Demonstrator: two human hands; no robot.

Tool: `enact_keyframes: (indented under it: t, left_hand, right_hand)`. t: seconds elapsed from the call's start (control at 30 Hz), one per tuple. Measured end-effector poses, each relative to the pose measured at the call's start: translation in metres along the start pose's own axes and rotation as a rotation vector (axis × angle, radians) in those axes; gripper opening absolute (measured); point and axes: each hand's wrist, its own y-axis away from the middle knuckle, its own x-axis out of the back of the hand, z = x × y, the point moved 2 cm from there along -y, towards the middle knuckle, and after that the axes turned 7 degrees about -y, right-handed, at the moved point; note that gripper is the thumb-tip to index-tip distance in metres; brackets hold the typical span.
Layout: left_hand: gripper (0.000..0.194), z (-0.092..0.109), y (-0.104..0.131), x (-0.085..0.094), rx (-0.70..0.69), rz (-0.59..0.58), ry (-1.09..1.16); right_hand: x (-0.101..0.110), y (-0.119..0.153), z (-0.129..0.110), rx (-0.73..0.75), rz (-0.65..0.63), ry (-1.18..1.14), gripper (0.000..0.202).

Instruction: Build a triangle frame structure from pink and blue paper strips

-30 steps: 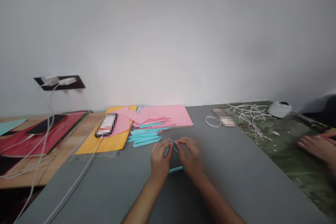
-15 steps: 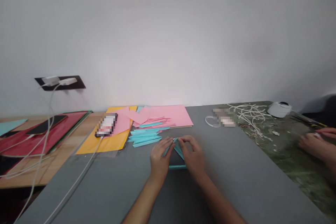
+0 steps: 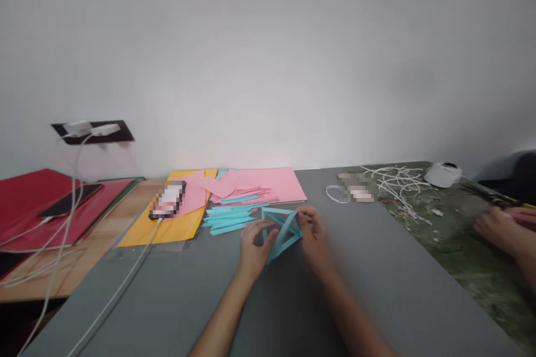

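Note:
A turquoise paper frame, made of folded strips joined into triangles, is tilted between my two hands. My left hand curves around its left side, thumb against a strip and fingers partly behind it. At the upper right corner, my right hand pinches the frame between thumb and fingertips. Behind and left of my left hand lies a loose pile of folded turquoise paper strips. Pink paper strips rest just beyond that pile.
Pink sheets and a yellow envelope lie at the back, with a phone on the envelope. Its white cable crosses the table's left side. White cords and another person's hand are at the right.
The turquoise frame has been turned and tilted, so its open triangles now face me. My right hand has shifted to the frame's corner, and the hands are slightly farther apart.

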Motion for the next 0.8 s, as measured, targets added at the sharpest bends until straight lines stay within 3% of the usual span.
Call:
enact_keyframes:
  t: [0.17, 0.37, 0.43, 0.5, 0.6, 0.8]
  left_hand:
    - [0.015, 0.000, -0.006, 0.005, 0.040, 0.085, 0.066]
    - [0.015, 0.000, -0.008, 0.003, -0.019, -0.041, 0.172]
    - [0.013, -0.003, -0.007, 0.002, -0.015, -0.036, 0.190]
    - [0.012, -0.006, -0.007, 0.002, 0.003, 0.022, 0.180]
    - [0.011, -0.009, -0.006, 0.004, 0.015, 0.109, 0.152]
    - [0.011, -0.007, -0.005, 0.005, -0.007, 0.090, 0.130]
  right_hand:
    - [-0.002, -0.006, 0.015, -0.020, -0.132, -0.085, 0.024]
    - [-0.013, 0.002, 0.013, 0.008, -0.366, -0.132, 0.019]
    - [-0.014, 0.004, 0.010, 0.008, -0.349, -0.109, 0.020]
    - [-0.011, 0.004, 0.008, -0.003, -0.230, -0.045, 0.023]
    - [-0.009, 0.004, 0.006, -0.137, -0.120, -0.010, 0.031]
    - [-0.025, 0.011, 0.011, -0.514, -0.449, -0.252, 0.045]
